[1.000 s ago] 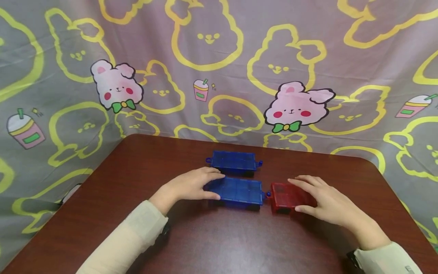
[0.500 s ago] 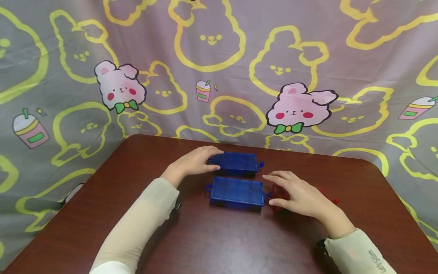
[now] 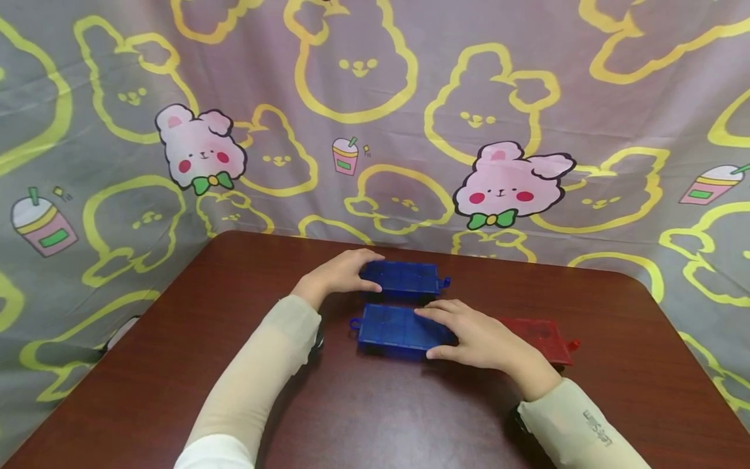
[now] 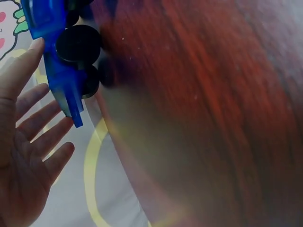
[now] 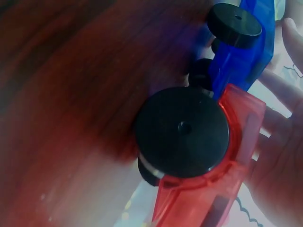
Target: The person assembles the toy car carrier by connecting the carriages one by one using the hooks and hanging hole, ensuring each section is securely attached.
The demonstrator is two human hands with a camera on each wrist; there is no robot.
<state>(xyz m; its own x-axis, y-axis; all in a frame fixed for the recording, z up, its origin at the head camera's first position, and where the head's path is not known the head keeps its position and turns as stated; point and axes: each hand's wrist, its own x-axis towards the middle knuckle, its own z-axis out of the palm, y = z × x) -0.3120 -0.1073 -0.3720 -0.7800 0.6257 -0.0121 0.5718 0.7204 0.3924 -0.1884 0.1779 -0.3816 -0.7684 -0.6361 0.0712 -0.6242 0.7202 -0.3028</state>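
Observation:
Two blue wheeled toy cars lie one behind the other in the head view. My left hand (image 3: pixel 340 273) grips the left end of the far car (image 3: pixel 410 278), thumb at its near side, fingers at the far side. In the left wrist view the thumb of the left hand (image 4: pixel 23 127) touches the blue car (image 4: pixel 49 28). My right hand (image 3: pixel 483 332) spreads over the right end of the near blue car (image 3: pixel 389 326), partly hiding it and a red car (image 3: pixel 541 335). The right wrist view shows the right hand (image 5: pixel 284 137) beside blue (image 5: pixel 251 56) and red (image 5: pixel 194 203) parts, thumb apart from them.
The cars stand on a dark brown table (image 3: pixel 375 417). A patterned cloth (image 3: pixel 398 78) hangs behind the table and along its left side. Hooks or loops stick out from the ends of the cars.
My left hand has moved from the near blue car to the left end of the far one. My right hand has slid left from the red car to the near blue car.

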